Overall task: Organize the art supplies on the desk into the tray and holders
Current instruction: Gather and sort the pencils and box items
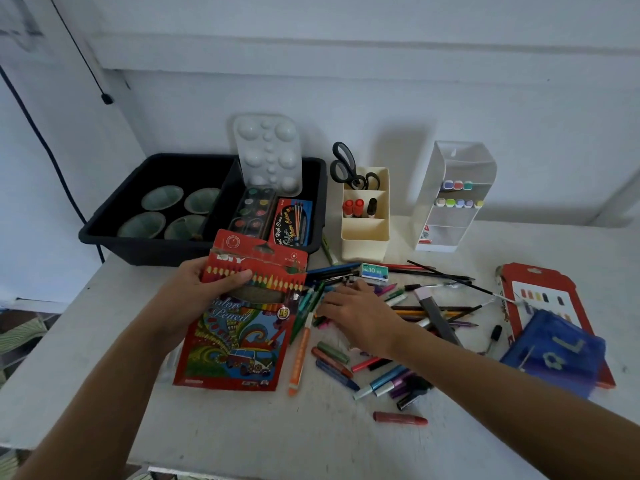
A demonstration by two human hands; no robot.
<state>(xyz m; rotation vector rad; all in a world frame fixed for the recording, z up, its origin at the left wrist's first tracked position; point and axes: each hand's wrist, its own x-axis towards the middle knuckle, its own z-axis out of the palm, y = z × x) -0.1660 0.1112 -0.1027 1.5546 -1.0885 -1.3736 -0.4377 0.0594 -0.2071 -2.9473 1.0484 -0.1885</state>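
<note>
The left hand (207, 289) grips a small red coloured-pencil box (258, 268), with the thumb laid across its front and the fingers curled behind. Just below it, nearer the person, is a larger red Color Pencil pack (235, 344). I cannot tell whether that pack rests on the white desk (86, 358) or is held too.

The right hand (358, 315) lies palm down on the loose pile of pens and markers (429, 306), fingers stretched out toward the left hand. The fingertips are lost among the pens, so I cannot tell whether they have hold of one.

Beyond the left hand sits the black tray (207, 251). It holds four green dishes (162, 197), a watercolour pan set (252, 213), a brush box (292, 220) and a white palette (266, 150) standing upright.

Beyond the right hand stands a cream holder (365, 233) with scissors (346, 164) in its back compartment. Further right is a clear holder (453, 216) with marker caps showing. A box of staples (374, 271) lies just past the right hand's fingers.

An orange marker (299, 355) lies between the two hands. To the right of the right arm, a blue pouch (554, 355) rests on a red pack (540, 282).
</note>
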